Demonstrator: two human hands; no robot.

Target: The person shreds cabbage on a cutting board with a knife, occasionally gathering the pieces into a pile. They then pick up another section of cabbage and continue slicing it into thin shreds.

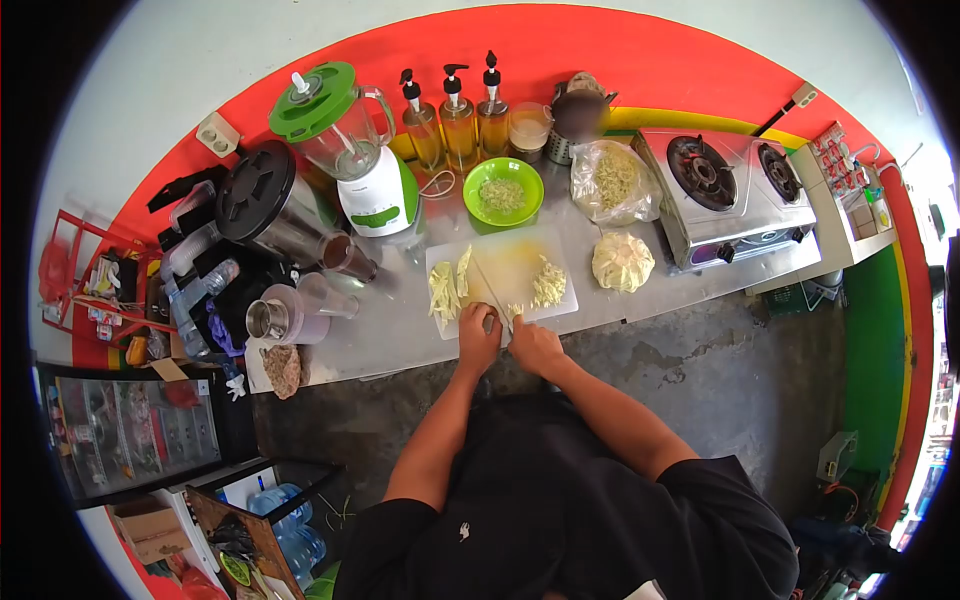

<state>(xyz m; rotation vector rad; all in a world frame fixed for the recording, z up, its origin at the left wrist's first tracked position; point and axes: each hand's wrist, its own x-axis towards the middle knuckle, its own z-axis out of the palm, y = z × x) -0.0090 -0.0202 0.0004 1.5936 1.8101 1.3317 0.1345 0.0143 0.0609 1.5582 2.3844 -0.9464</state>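
A knife [488,283] lies slantwise over the white cutting board [545,243], its blade pointing away from me. My right hand [535,345] is closed round its handle at the board's near edge. Just left of the blade, my left hand [480,335] has its fingers curled down on the board; what they hold is hidden. Pale green leaf strips [443,290] lie on the board's left side. A heap of finely chopped pieces [549,285] sits at the right, and a few bits [515,310] are by my right fingertips.
Behind the board is a green bowl [503,192] of chopped pieces. A cabbage [622,262], a plastic bag [614,182] and a gas stove [728,190] are to the right. A blender [375,190], pump bottles [458,130] and cups [325,297] stand behind and left.
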